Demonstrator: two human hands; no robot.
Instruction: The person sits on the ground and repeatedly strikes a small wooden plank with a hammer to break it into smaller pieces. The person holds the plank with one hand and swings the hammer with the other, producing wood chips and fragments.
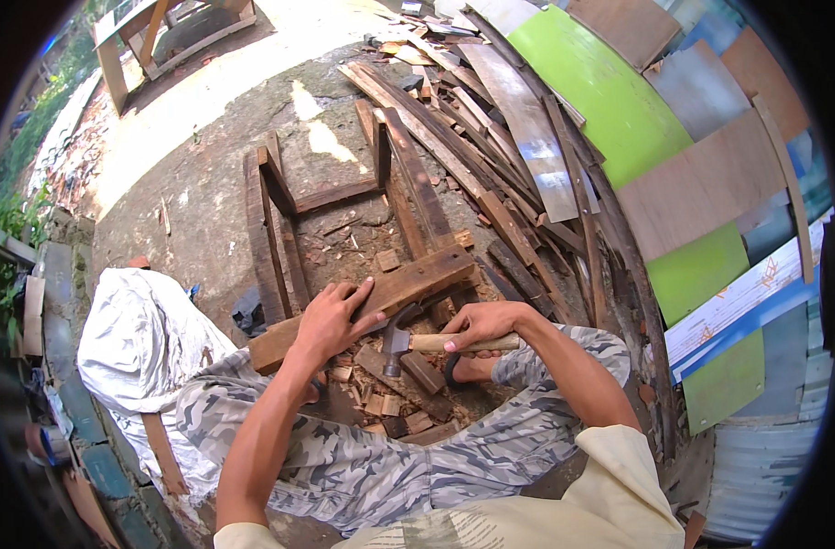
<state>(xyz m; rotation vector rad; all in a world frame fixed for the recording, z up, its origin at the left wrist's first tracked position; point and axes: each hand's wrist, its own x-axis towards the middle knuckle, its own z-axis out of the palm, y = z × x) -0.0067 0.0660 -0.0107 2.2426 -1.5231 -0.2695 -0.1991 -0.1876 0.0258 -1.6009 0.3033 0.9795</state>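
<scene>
My left hand [333,317] lies on a thick brown wooden board [417,279], fingers spread over its upper face. This board crosses the near end of a dark wooden frame [337,196] with long legs and a crossbar, set on the ground in front of me. In my right hand [483,322] is a claw hammer [396,346], gripped by its pale wooden handle. The metal head hangs just on the near side of the board, apart from my left hand. Offcuts and small wood blocks [422,373] lie between my legs, below the hammer.
A long pile of wood strips [491,183] runs along the right. Beyond it lean green and brown panels [591,87] and corrugated sheets. A white sack [143,339] lies at my left. Far left stands a wooden structure [161,41]. Chips litter the ground.
</scene>
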